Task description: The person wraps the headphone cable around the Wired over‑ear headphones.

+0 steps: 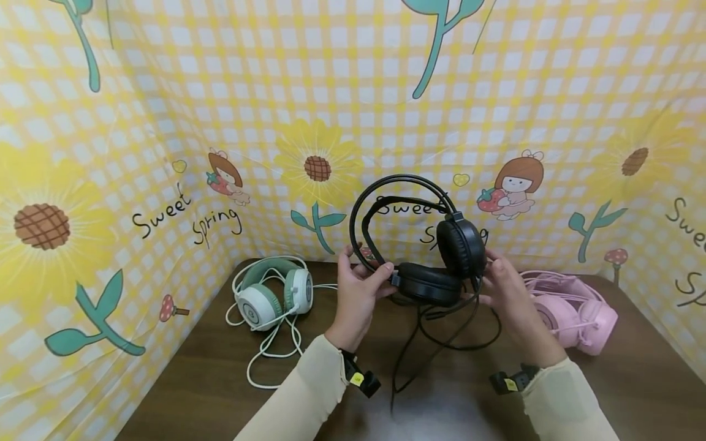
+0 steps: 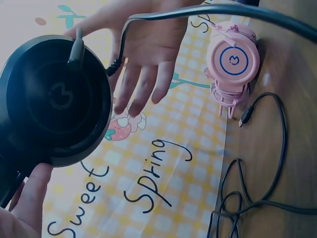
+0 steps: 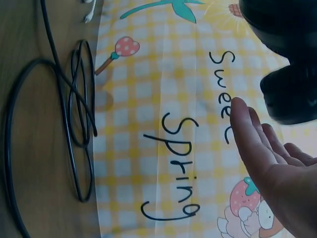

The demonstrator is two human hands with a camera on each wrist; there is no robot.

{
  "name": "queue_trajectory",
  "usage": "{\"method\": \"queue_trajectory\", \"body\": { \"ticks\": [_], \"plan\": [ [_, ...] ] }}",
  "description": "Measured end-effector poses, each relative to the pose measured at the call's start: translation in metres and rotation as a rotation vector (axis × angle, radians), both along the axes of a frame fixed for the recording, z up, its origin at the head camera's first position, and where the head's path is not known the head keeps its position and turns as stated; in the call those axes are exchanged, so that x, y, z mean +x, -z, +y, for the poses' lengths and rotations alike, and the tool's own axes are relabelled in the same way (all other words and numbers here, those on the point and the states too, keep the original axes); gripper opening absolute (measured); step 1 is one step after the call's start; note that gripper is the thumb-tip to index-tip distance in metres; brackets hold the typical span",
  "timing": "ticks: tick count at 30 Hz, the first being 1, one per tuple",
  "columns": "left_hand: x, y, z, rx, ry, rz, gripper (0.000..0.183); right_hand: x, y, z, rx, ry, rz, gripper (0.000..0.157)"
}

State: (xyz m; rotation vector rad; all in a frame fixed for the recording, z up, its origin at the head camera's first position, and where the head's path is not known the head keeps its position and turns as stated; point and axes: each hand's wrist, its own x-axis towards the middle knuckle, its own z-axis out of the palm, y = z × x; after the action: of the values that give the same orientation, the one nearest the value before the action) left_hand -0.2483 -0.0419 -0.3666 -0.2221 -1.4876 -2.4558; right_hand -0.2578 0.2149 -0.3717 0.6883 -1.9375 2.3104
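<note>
A black headset (image 1: 427, 285) is held up above the table, its headband arching upward and its two ear cups turned at different angles. My left hand (image 1: 355, 291) grips it by the left side, thumb near the joint of the lower ear cup. Beside the other ear cup is my right hand (image 1: 510, 300); in the left wrist view this right hand (image 2: 151, 49) has its fingers extended and the palm showing. The right wrist view also has straight fingers (image 3: 250, 134) near the dark headset (image 3: 292, 94). Its black cable (image 1: 405, 361) hangs to the table.
White and green headphones (image 1: 261, 303) with a white cord lie on the left of the brown table (image 1: 193, 392). Pink headphones (image 1: 592, 324) lie at the right, behind my right forearm. A yellow checked cloth (image 1: 375, 135) covers the back and sides.
</note>
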Motion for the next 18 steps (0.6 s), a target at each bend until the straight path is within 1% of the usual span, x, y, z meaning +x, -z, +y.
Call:
{"method": "queue_trajectory", "body": {
  "ticks": [3,5,8,10,13,16,18],
  "plan": [
    [0.002,0.002,0.003,0.009,0.016,-0.007,0.070,0.000,0.003,-0.004,-0.029,-0.016,-0.005,0.043],
    [0.004,0.004,0.006,0.007,0.023,-0.008,0.071,0.000,0.005,-0.004,-0.039,-0.024,-0.014,0.041],
    [0.006,0.008,0.008,-0.009,0.026,-0.005,0.070,0.000,0.005,-0.005,-0.020,-0.018,-0.032,0.043],
    [0.006,0.010,0.009,-0.034,0.021,-0.004,0.070,0.001,0.004,-0.006,-0.007,-0.001,-0.048,0.043],
    [0.005,0.014,0.010,-0.085,0.022,0.014,0.070,0.001,0.002,-0.009,-0.006,0.048,-0.050,0.036],
    [0.003,0.017,0.010,-0.131,0.041,0.056,0.076,0.001,-0.003,-0.013,-0.057,0.094,-0.035,0.031],
    [0.002,0.019,0.009,-0.168,0.055,0.082,0.077,0.001,-0.005,-0.014,-0.106,0.101,-0.023,0.032]
  ]
}}
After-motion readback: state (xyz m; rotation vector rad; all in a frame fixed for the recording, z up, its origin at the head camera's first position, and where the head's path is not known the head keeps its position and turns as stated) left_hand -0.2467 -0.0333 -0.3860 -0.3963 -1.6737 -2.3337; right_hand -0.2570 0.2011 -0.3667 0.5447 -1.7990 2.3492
